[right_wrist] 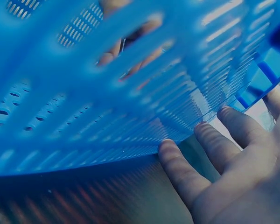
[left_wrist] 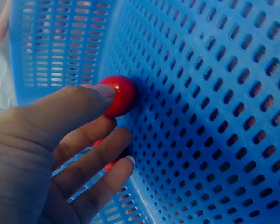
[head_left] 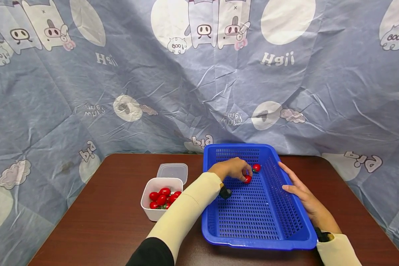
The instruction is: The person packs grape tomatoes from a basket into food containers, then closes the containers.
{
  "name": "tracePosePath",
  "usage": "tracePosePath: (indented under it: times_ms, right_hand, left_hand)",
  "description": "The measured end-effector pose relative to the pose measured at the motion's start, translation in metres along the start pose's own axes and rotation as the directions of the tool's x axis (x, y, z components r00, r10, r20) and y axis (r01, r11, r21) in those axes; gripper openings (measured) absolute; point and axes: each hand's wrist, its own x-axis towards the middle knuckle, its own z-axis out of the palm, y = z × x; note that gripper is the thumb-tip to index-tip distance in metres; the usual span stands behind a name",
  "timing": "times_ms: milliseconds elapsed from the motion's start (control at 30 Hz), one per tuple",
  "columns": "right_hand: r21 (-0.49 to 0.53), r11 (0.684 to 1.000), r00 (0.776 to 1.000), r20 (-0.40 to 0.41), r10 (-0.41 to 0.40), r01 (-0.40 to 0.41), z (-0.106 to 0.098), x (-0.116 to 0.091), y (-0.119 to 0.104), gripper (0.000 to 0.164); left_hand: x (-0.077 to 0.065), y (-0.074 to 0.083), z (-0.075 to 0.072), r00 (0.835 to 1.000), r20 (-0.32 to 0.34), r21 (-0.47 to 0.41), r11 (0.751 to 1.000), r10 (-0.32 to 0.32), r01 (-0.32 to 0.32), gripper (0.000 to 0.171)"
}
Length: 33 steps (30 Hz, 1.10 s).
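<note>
A blue perforated plastic basket [head_left: 246, 242] stands on the table. My left hand [head_left: 234, 168] reaches down inside it and pinches a red cherry tomato [head_left: 248, 179] at the basket floor. In the left wrist view the thumb presses on that tomato [left_wrist: 122, 97], while the other fingers spread below. A second cherry tomato [head_left: 256, 167] lies just beyond, partly hidden behind the fingers in the left wrist view. My right hand [head_left: 307, 197] rests at the basket's right rim, its thumb over the edge. The right wrist view shows straight fingers [right_wrist: 182, 170] against the outer wall.
Left of the basket, a white square container [head_left: 149, 201] holds several red cherry tomatoes [head_left: 161, 200]. A clear lid [head_left: 173, 171] lies behind it on the dark brown table [head_left: 96, 218]. A printed grey-blue cloth [head_left: 173, 81] hangs behind the table.
</note>
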Motion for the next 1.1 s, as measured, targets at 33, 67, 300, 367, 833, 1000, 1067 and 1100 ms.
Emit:
tracePosePath:
  times_ms: [33, 67, 300, 367, 833, 1000, 1067, 1100]
  right_hand:
    - [-0.004, 1.000, 1.000, -0.001, 0.000, 0.000, -0.0001, 0.0000, 0.0000, 0.070]
    - [-0.007, 1.000, 1.000, -0.001, 0.000, 0.000, -0.0001, -0.0001, -0.0002, 0.070]
    - [0.005, 1.000, 1.000, 0.010, -0.001, 0.001, -0.0016, 0.0002, -0.0017, 0.071]
    - [0.010, 1.000, 1.000, 0.012, -0.001, 0.001, -0.0020, 0.0003, -0.0018, 0.071]
    - [-0.010, 1.000, 1.000, -0.007, 0.004, -0.004, -0.0029, -0.0025, -0.0017, 0.070]
    - [-0.018, 1.000, 1.000, -0.008, -0.001, 0.001, -0.0020, -0.0013, -0.0007, 0.070]
    - [-0.019, 1.000, 1.000, -0.012, 0.001, -0.001, -0.0016, -0.0008, -0.0006, 0.070]
    - [-0.018, 1.000, 1.000, -0.014, 0.002, -0.002, -0.0016, -0.0005, -0.0005, 0.070]
  left_hand:
    - [-0.0003, 0.0009, 0.0001, 1.000, 0.011, -0.002, 1.000, -0.002, 0.002, 0.027]
    - [-0.0007, 0.0017, 0.0004, 1.000, 0.020, -0.005, 1.000, -0.006, 0.006, 0.028]
    - [-0.0002, 0.0049, 0.0026, 0.999, 0.040, 0.033, 0.999, -0.015, 0.014, 0.031]
    - [0.0000, 0.0056, 0.0028, 0.999, 0.041, 0.040, 0.999, -0.017, 0.015, 0.031]
    - [0.0014, 0.0086, 0.0015, 1.000, 0.028, 0.110, 0.994, 0.009, -0.012, 0.026]
    - [-0.0014, 0.0061, -0.0030, 1.000, 0.029, 0.069, 0.998, 0.008, -0.010, 0.030]
    - [-0.0026, 0.0047, -0.0053, 1.000, 0.022, 0.064, 0.998, 0.014, -0.015, 0.031]
    - [-0.0030, 0.0041, -0.0062, 1.000, 0.015, 0.062, 0.998, 0.018, -0.019, 0.031]
